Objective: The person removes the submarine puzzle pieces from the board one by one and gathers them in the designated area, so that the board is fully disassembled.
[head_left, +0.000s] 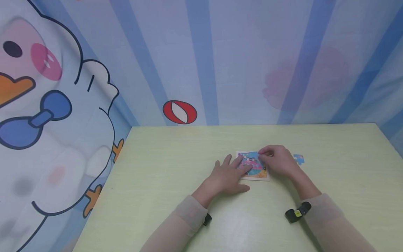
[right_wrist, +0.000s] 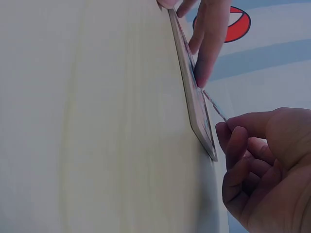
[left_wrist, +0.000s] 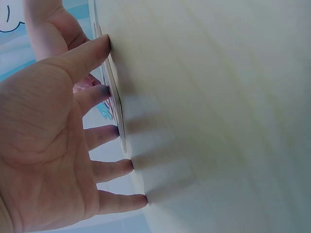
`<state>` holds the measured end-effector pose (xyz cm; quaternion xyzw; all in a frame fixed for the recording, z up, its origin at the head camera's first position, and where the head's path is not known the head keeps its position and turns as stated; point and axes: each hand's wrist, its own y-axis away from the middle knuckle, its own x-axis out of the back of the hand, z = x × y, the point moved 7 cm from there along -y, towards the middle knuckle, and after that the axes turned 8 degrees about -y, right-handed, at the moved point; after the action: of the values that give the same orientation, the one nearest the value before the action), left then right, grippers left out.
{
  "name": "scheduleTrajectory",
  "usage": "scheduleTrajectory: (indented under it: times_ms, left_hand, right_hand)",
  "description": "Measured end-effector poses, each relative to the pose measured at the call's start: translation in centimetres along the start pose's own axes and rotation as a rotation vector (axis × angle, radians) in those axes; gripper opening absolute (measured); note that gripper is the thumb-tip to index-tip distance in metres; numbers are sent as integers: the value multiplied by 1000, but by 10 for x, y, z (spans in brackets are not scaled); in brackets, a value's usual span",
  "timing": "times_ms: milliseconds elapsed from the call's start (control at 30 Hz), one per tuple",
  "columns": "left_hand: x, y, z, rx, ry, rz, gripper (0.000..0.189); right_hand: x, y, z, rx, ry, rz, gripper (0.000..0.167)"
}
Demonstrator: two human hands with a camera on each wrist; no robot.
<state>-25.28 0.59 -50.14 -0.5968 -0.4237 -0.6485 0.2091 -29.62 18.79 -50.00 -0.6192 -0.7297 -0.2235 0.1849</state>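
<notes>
A small jigsaw puzzle (head_left: 259, 173) in a pale tray frame lies on the table, its picture mostly blue, pink and orange. My left hand (head_left: 227, 177) is spread with straight fingers, some resting on the puzzle's left part and the others on the tabletop. At the puzzle's upper right, my right hand (head_left: 278, 161) pinches a thin puzzle piece (right_wrist: 214, 105) between thumb and fingertips. In the right wrist view that piece is tilted, its far edge close to the puzzle surface; whether it touches cannot be told. The fingers hide part of the picture.
A loose blue puzzle piece (head_left: 299, 159) lies on the table right of my right hand, partly hidden by it. The pale wooden tabletop (head_left: 163, 164) meets a printed cloth backdrop (head_left: 239, 70) at its back and left edges.
</notes>
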Motion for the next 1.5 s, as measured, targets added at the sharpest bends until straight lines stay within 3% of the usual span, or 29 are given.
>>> scheduleTrajectory:
  times_ms: [467, 767, 1500]
  left_hand:
    - [1, 2, -1, 2, 28, -10, 77]
    - [0, 1, -2, 6, 32, -13, 76]
    - [1, 1, 1, 1, 25, -9, 77]
  right_hand:
    - [41, 8, 16, -12, -20, 27, 29]
    - [63, 16, 34, -38, 29, 43, 31]
    - [85, 27, 53, -83, 107, 50, 37]
